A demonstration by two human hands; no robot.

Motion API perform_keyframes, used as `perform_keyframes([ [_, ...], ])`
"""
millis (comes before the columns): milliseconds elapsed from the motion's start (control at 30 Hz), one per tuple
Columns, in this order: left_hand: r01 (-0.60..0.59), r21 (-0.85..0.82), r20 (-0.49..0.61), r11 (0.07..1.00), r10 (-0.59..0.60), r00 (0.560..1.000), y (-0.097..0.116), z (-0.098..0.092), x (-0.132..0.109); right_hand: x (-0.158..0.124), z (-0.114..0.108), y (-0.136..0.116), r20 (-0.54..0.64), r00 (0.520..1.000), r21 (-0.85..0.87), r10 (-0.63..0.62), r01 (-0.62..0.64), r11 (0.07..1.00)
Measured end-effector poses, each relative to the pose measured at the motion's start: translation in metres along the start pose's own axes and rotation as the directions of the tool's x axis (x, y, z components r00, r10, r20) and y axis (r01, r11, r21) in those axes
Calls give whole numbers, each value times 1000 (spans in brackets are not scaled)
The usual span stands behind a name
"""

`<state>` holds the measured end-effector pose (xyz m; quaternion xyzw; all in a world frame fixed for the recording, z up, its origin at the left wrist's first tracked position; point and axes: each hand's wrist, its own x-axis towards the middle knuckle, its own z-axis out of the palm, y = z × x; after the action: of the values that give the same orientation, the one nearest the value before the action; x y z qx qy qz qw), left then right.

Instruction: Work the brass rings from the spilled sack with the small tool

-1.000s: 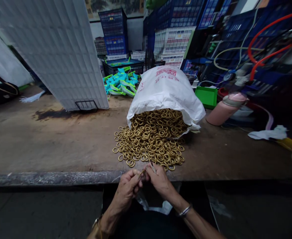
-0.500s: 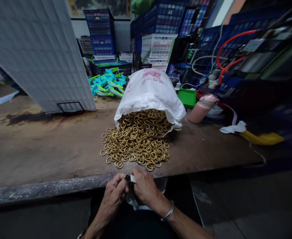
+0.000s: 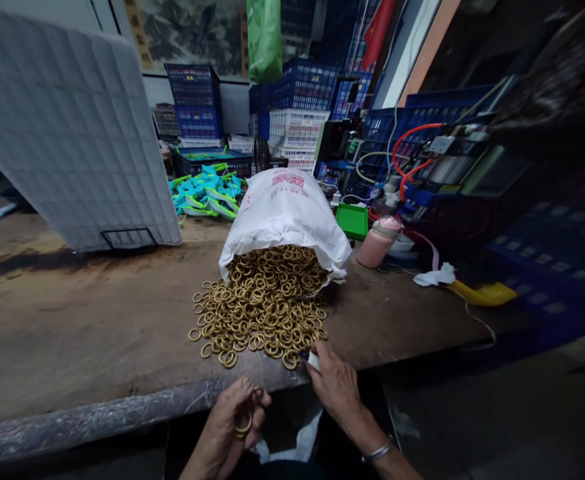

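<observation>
My left hand (image 3: 232,423) is closed on gold-coloured rings (image 3: 243,427), just off the table's front edge. Between thumb and fingers of my right hand (image 3: 336,381) is a small item with a white part (image 3: 313,361) and a dark tip; its kind is not clear. That hand is at the table edge, close to the nearest rings of a loose pile (image 3: 262,323). The pile spills from the mouth of a white sack (image 3: 285,210) with red print, lying on its side. More rings fill the sack's opening.
A grey-white ribbed panel (image 3: 82,133) stands on the table at left. Blue-green plastic parts (image 3: 207,190) lie behind it. To the right are a pink bottle (image 3: 378,241), a green tray (image 3: 352,221), a yellow scoop-like piece (image 3: 487,293) and a machine with red hoses (image 3: 442,157).
My hands have parted: the right moved right, toward the ring pile, with the small item, while the left dropped lower and shows rings in its fingers. The camera view has tilted up.
</observation>
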<state>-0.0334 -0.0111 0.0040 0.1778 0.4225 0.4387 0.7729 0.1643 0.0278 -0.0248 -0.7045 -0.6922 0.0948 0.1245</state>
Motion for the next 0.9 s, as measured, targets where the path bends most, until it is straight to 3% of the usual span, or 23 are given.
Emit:
perform_keyframes([
  [300,104,-181,77,978,-91,993,-7,6,30,20,6,-16,54,998,-74,-17,21,997],
  [600,141,-43,31,989,-140,990,-15,30,55,30,3,-11,22,997,38,-72,72,997],
  [800,-121,166,58,979,113,992,-10,36,62,41,5,-4,18,997,322,-81,71,944],
  [900,-255,359,23,898,265,964,-2,40,62,47,-1,-9,7,1000,570,18,-18,821],
])
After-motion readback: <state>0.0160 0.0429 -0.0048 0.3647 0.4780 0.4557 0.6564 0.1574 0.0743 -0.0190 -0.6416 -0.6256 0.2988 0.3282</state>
